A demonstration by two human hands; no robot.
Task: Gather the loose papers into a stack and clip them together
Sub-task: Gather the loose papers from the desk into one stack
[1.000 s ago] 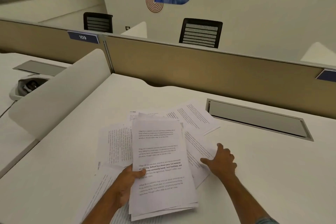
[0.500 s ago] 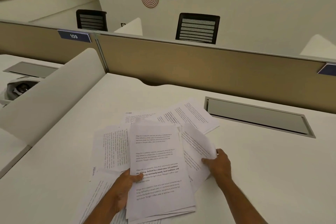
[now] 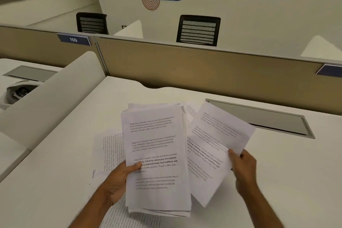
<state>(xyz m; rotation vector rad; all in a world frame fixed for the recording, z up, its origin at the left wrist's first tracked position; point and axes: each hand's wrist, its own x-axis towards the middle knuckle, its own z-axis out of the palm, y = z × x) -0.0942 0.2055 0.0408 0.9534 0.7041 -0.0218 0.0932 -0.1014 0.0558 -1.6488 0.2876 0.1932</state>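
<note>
My left hand [image 3: 120, 181] grips a thick stack of printed papers [image 3: 157, 153] by its left edge, thumb on the top page, holding it above the white desk [image 3: 286, 181]. My right hand [image 3: 242, 168] pinches a few loose sheets [image 3: 212, 144] by their right edge; they are lifted and tilted just right of the stack. More loose sheets [image 3: 109, 150] lie flat on the desk under and left of the stack. No clip is visible.
A grey cable hatch [image 3: 259, 116] is set into the desk behind the papers. A tan partition [image 3: 203, 68] closes the back, a curved white divider [image 3: 55, 98] the left. Two black chairs [image 3: 199, 30] stand beyond.
My right hand went from resting flat on the loose sheets to pinching them and lifting them off the desk. The stack in my left hand rose slightly.
</note>
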